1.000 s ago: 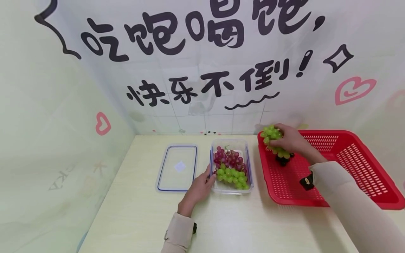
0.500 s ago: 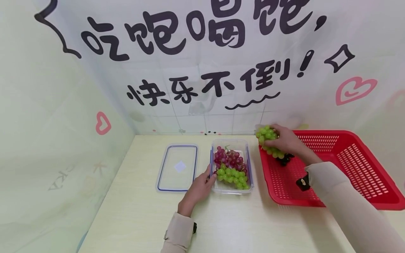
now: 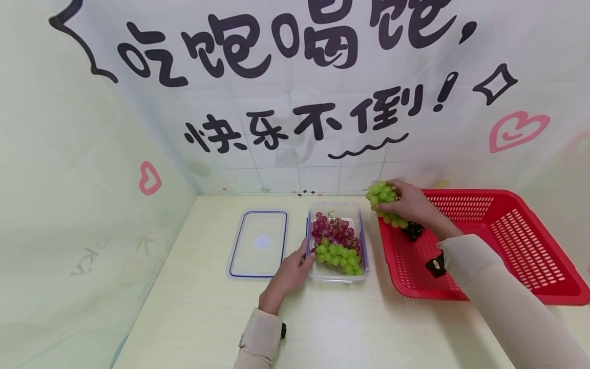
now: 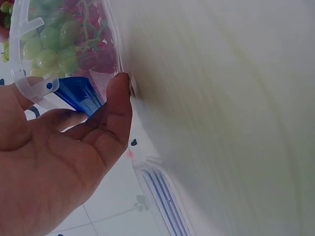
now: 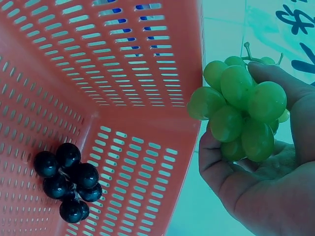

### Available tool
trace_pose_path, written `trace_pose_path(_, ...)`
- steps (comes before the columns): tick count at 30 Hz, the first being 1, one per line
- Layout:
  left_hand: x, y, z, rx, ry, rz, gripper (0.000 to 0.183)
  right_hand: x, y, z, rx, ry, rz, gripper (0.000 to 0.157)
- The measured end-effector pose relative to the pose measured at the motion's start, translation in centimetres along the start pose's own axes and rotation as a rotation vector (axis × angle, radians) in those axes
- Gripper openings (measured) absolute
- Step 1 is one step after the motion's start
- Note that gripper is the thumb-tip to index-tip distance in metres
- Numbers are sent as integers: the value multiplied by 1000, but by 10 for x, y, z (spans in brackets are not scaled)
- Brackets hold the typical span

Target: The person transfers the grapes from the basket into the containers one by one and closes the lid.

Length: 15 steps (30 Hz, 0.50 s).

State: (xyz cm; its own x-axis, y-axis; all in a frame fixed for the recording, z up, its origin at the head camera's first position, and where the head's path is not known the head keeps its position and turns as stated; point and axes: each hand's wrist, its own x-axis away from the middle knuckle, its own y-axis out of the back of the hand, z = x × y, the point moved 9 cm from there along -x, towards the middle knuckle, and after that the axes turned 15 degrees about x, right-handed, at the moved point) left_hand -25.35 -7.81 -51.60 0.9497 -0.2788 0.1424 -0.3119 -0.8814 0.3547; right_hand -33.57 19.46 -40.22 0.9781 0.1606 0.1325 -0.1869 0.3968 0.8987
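Observation:
My right hand [image 3: 405, 205] grips a bunch of green grapes [image 3: 381, 196] above the back left corner of the red basket [image 3: 392, 266]. In the right wrist view the thumb and fingers curl round this bunch, its stem sticking out. A small bunch of black grapes [image 5: 69, 182] lies inside the basket below. My left hand [image 3: 290, 274] holds the left side of a clear plastic container [image 3: 338, 280], fingers curled beside its blue side flap [image 4: 81, 93]. Within the container, red grapes [image 3: 338, 231] lie at the back and another green bunch [image 3: 338, 258] in front.
The container's clear lid [image 3: 258, 246], with a blue seal, lies flat on the pale table [image 3: 207, 307] to the left. A printed cloth [image 3: 286, 169] hangs behind the table. The basket's raised perforated wall stands between the black grapes and the container.
My right hand has moved left with the green grapes, from over the basket's inside to its left rim. The black grapes show more now. The left hand stays on the container.

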Motion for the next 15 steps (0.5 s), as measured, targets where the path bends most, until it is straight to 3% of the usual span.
trace_pose_path(15,1,0,1,11,2,7,63,-2,4,16,-40,-7,-22,78)
